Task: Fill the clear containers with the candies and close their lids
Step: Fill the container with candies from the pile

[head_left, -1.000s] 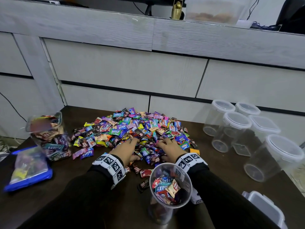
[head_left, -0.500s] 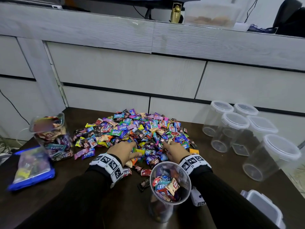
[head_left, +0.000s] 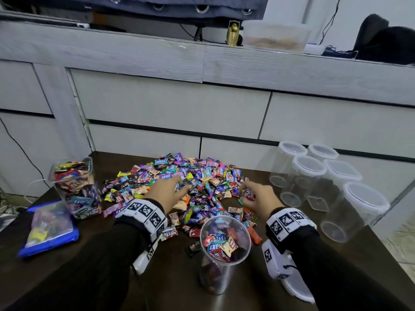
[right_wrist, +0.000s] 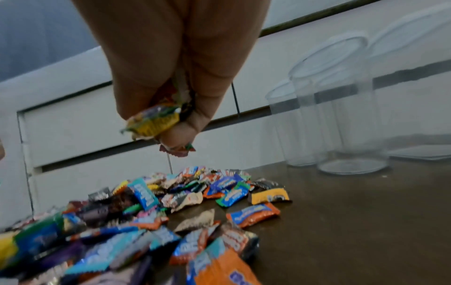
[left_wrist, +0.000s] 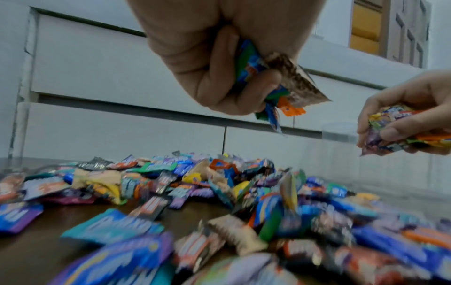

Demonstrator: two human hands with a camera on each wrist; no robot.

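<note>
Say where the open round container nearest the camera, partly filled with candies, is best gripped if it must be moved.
Grip the open round container around its clear side wall below the rim, coming from the right side, where the table is bare. It stands upright and lidless, so a top grasp would probably block the mouth. Both hands, left hand and right hand, hold candies.

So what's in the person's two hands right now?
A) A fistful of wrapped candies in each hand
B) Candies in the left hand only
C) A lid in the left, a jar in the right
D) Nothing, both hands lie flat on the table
A: the left hand grips a bunch of candies above the pile, and the right hand grips its own bunch of wrappers.
</note>
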